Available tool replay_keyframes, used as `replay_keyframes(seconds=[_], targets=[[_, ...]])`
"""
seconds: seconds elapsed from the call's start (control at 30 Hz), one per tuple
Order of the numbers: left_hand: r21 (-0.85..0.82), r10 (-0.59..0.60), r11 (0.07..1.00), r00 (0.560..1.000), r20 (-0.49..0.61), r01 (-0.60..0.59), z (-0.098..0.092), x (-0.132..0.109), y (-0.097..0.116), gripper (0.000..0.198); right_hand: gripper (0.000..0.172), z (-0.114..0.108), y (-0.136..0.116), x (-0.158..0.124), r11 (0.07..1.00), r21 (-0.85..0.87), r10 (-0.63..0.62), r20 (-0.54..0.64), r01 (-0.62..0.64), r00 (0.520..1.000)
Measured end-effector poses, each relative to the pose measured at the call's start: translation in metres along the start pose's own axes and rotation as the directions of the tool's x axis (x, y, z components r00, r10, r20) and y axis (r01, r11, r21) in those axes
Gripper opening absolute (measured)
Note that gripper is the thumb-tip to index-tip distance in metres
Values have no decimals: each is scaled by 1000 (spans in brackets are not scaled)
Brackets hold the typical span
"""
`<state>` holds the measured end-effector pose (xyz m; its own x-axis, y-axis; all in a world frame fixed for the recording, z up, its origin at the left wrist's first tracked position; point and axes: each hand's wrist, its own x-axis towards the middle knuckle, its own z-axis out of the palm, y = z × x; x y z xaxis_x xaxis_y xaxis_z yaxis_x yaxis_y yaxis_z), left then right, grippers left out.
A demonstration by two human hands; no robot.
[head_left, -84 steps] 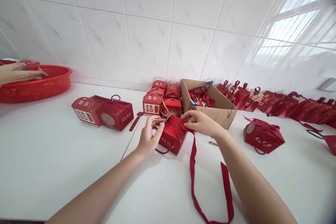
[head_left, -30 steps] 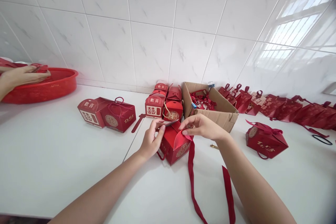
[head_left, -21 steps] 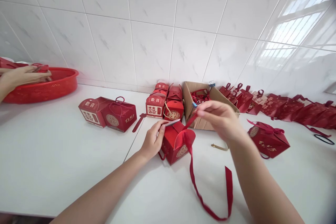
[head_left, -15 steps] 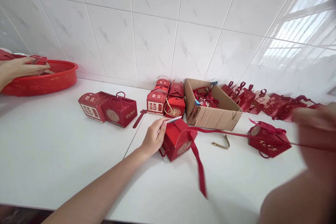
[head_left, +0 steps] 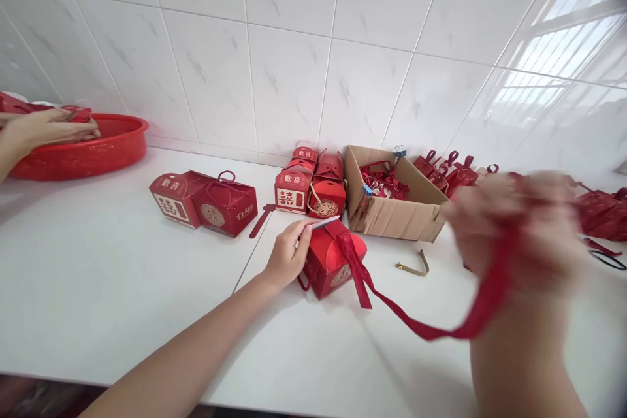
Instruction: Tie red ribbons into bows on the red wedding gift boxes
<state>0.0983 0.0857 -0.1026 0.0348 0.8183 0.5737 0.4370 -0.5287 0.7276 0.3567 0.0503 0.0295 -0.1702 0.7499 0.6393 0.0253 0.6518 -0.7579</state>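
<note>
A red gift box (head_left: 326, 264) with a round gold emblem stands in the middle of the white table. My left hand (head_left: 289, 251) is closed on its left upper edge, by a raised pale flap. From the top of the box a red ribbon (head_left: 421, 330) hangs in a slack curve over to the right. My right hand (head_left: 514, 228), smeared by motion, grips the ribbon's far part in the air. A short ribbon end droops at the box's front.
A cardboard carton (head_left: 401, 225) with red pieces stands behind. Finished-looking red boxes (head_left: 223, 209) sit left, others line the wall. A gold strap (head_left: 414, 270) lies on the table (head_left: 147, 313). At far left, another person's hand (head_left: 39, 130) is over a red basin (head_left: 88, 160).
My right hand has come in leftward from the right edge. The ribbon, stretched nearly straight before, now sags, and its short end hangs shorter. My left hand stays on the box.
</note>
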Motion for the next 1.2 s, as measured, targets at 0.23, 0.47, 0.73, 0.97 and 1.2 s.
replay_keyframes(seconds=[0.23, 0.47, 0.73, 0.97, 1.2], targets=[[-37, -3, 999, 1000, 26, 4, -1, 1, 2, 34, 24, 52, 51, 25, 894, 63, 409, 289, -443, 866], [-22, -17, 1000, 1000, 13, 18, -1, 0, 6, 35, 38, 68, 73, 19, 843, -82, 529, 307, -531, 792], [-3, 37, 999, 999, 20, -37, 0, -1, 5, 33, 36, 77, 72, 19, 813, -75, 576, 253, -578, 777], [25, 101, 994, 995, 24, -102, 0, -2, 4, 29, 33, 79, 75, 17, 803, -78, 591, 239, -591, 771], [29, 189, 981, 981, 39, -190, 0, -3, 0, 26, 34, 80, 76, 15, 806, -41, 569, 330, -591, 753]])
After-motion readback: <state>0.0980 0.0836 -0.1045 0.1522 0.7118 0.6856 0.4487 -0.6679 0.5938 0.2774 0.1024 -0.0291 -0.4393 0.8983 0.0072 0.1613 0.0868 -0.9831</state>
